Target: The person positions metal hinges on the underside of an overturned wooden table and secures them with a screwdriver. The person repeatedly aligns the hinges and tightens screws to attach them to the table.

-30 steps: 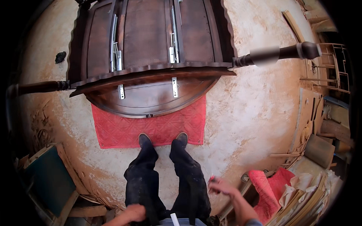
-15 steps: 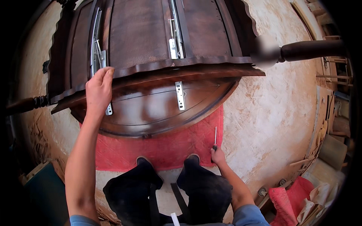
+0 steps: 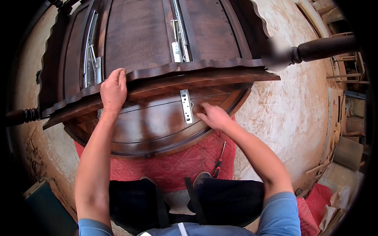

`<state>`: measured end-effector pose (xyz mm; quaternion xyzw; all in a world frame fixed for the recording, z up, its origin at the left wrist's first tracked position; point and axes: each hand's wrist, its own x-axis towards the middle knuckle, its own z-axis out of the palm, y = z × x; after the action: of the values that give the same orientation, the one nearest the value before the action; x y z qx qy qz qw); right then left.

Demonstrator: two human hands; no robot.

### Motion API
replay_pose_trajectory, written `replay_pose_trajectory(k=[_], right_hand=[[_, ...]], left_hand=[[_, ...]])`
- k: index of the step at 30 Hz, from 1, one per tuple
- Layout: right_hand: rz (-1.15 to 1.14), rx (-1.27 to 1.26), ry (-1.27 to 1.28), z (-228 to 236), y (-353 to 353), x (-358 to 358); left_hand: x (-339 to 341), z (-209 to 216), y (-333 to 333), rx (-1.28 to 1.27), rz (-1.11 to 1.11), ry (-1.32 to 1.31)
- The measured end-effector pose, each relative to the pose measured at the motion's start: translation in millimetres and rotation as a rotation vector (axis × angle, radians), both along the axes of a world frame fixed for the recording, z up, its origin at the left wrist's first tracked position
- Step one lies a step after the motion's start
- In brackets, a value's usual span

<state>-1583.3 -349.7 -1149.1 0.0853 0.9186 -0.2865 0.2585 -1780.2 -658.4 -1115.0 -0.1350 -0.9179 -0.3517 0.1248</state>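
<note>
An upturned dark wooden table lies before me, its scalloped apron (image 3: 165,71) crossing the view. My left hand (image 3: 114,90) is closed over the apron's edge, left of centre. Below the apron, a rounded wooden panel (image 3: 145,131) sticks out toward me. A perforated metal plate (image 3: 186,112) rests against this panel. Just right of the plate is my right hand (image 3: 214,117), with thumb and forefinger apart and nothing held. A screwdriver with a red and black handle (image 3: 217,168) lies on the red quilted blanket (image 3: 173,173) near my foot.
Metal slide rails (image 3: 89,49) run along the table's underside, with another rail (image 3: 181,33) farther right. A turned leg (image 3: 327,49) juts out to the right, another leg (image 3: 21,117) to the left. Wood pieces and a red cloth (image 3: 315,204) lie at the right.
My right hand has put down the screwdriver on the blanket and come up beside the metal plate. The rounded panel and apron sit slightly lower in view; my left hand still grips the edge.
</note>
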Motion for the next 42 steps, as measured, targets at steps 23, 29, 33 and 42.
replay_pose_trajectory(k=[23,29,33,42], right_hand=[[-0.316,0.37,0.125,-78,-66,-67],[-0.42,0.274,0.414,-75,-81,-44],[-0.346,0.462,0.571,-94,-80,-39],[-0.378,0.393,0.367,-87,-83,-41]], left_hand=[[4,-8,7,-0.127,0.034,0.161],[5,-5,6,-0.13,0.028,0.147],[4,-8,11,-0.084,0.015,0.102],[-22,14,-3,-0.057,0.021,0.034]])
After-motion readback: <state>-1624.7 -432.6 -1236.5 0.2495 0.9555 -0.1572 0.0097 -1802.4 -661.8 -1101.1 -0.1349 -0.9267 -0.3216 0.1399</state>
